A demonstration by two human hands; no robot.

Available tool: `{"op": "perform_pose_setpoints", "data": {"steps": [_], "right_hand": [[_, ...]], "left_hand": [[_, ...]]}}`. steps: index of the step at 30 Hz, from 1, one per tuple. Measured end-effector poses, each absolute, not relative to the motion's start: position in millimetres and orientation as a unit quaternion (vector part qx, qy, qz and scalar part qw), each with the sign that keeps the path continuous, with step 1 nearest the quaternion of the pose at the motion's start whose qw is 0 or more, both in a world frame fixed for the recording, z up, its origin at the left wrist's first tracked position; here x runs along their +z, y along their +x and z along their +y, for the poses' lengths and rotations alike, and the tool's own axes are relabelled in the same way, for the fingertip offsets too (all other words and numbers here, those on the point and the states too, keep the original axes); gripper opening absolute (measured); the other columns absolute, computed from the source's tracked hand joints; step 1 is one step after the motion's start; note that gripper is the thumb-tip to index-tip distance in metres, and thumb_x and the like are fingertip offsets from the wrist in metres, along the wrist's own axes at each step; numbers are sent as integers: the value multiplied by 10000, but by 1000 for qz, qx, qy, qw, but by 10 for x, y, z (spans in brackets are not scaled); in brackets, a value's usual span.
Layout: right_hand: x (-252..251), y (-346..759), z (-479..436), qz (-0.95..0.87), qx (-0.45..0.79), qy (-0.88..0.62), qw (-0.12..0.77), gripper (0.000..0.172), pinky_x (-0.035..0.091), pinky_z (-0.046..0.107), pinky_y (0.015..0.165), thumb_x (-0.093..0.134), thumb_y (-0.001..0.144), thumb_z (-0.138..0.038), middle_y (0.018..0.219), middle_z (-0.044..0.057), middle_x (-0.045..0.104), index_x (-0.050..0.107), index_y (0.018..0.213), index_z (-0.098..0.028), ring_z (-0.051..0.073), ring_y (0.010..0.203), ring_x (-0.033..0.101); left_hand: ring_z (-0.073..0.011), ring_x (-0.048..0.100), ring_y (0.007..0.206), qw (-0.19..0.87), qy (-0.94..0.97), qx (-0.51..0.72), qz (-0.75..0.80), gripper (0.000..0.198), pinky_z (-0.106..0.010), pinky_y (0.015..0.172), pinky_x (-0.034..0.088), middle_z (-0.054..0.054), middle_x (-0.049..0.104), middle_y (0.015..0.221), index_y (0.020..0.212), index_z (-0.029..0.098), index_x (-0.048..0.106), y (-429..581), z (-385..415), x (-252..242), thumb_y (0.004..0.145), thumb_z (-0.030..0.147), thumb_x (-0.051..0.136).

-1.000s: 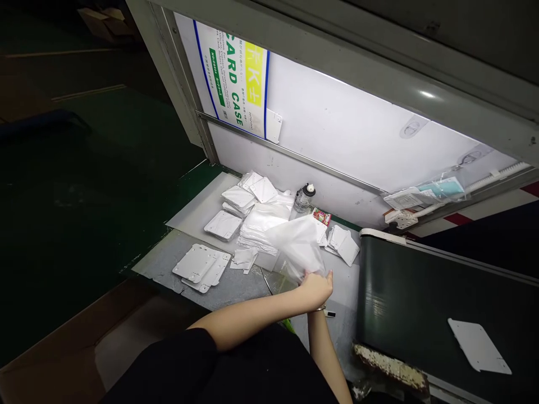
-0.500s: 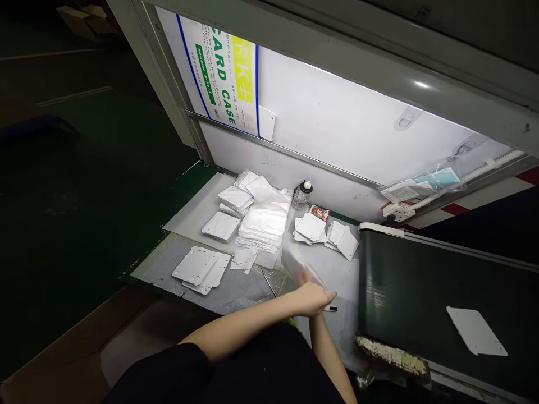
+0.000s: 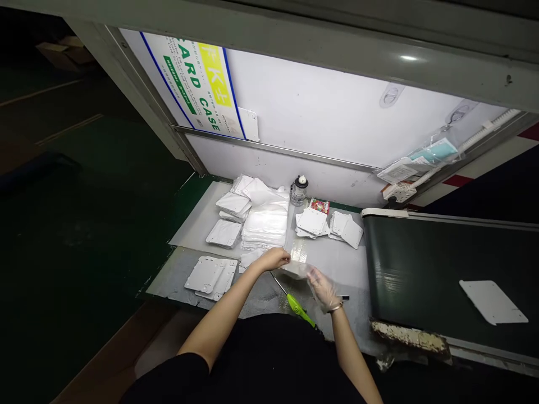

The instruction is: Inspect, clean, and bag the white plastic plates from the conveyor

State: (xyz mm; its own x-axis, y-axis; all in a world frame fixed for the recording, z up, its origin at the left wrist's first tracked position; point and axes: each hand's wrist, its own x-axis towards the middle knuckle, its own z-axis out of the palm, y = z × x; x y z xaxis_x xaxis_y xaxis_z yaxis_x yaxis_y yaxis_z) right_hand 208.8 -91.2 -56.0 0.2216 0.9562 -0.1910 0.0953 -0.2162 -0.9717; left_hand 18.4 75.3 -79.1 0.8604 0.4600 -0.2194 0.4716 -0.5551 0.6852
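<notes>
A thin, translucent plastic bag [image 3: 295,270] stretches between my hands over the front of the bench. My left hand [image 3: 273,260] pinches its left edge. On the other side, my right hand [image 3: 322,287] has its fingers curled at the bag; clear film wraps it to the wrist, and I cannot tell whether this is a glove or the bag itself. Just below lies a lime-green handled tool [image 3: 300,310] with a thin metal rod. A thick stack of flat plastic bags [image 3: 266,221] lies beyond my left hand.
White plates [image 3: 210,276] lie at front left, with bagged plates [image 3: 224,232] behind. Loose white plates [image 3: 312,220] are piled at back right, near a clear bottle [image 3: 299,191]. A dark conveyor belt [image 3: 416,269] on the right carries one white plate [image 3: 493,302].
My hands, crossed before, are now apart, the left one having moved left and up. The bag is now stretched between them, and the green tool has come into view. The camera view has shifted.
</notes>
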Motion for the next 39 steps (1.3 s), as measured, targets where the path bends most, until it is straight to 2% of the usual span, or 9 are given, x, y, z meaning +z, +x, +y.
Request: {"op": "perform_pose_setpoints", "data": {"steps": [5,10,14,16,19,23,27,31,39], "right_hand": [[-463,2279,-1122,-412,422,-614,524,575,522,447,878,303,912,-623,1078,112,694,627,1142,-208,253,1039,636],[-190,2286,-1081,-424,319,-666,524,247,518,424,810,633,816,-437,811,72,713,729,818,-209,249,831,656],[169,2351,-968,-512,179,-656,524,95,454,465,937,690,776,-310,1089,102,655,725,733,-233,286,1112,551],[283,2416,-924,-599,121,-617,497,128,376,514,1033,666,794,-256,1209,99,615,687,673,-219,300,1253,456],[254,2536,-879,-656,154,-570,471,140,308,538,1089,601,842,-233,1005,67,703,660,716,-214,252,1118,583],[-41,2690,-849,-505,147,-652,546,197,508,413,855,612,816,-391,718,25,672,644,768,-203,187,717,644],[-274,2767,-825,-410,118,-710,560,304,495,331,694,620,793,-455,773,51,654,596,917,-179,189,702,613],[-470,2792,-767,-357,178,-733,551,497,447,274,565,743,667,-454,612,-50,550,496,1006,-188,146,556,540],[-1017,2843,-809,-287,291,-745,528,659,501,310,715,640,632,-647,813,18,642,431,1064,-195,174,753,633]], "left_hand": [[-193,589,842,412,867,40,279,216,-252,745,419,-50,662,885,888,179,642,103,762,-852,868,259,442],[-197,588,816,438,847,66,293,199,-253,698,409,-43,662,889,940,194,630,117,729,-908,841,286,484],[-210,577,803,453,827,101,316,134,-283,756,419,-46,653,765,778,183,637,137,735,-940,775,301,572],[-214,576,876,461,809,142,336,188,-301,814,421,-67,661,851,803,177,626,141,744,-939,821,324,510],[-192,576,935,478,775,200,362,261,-291,822,434,-78,647,1024,966,177,586,143,767,-909,885,336,396],[-152,561,711,492,738,243,393,267,-251,680,429,-15,631,812,1008,182,546,133,826,-794,899,354,374],[-142,542,677,495,719,265,409,266,-247,696,414,20,597,712,1021,188,565,121,896,-630,876,382,454],[-156,564,752,508,713,256,411,216,-256,732,428,-7,629,757,795,177,598,179,922,-607,827,377,524],[-101,562,574,535,668,197,478,226,-224,581,456,38,571,652,931,186,497,241,780,-932,940,357,349]]}}
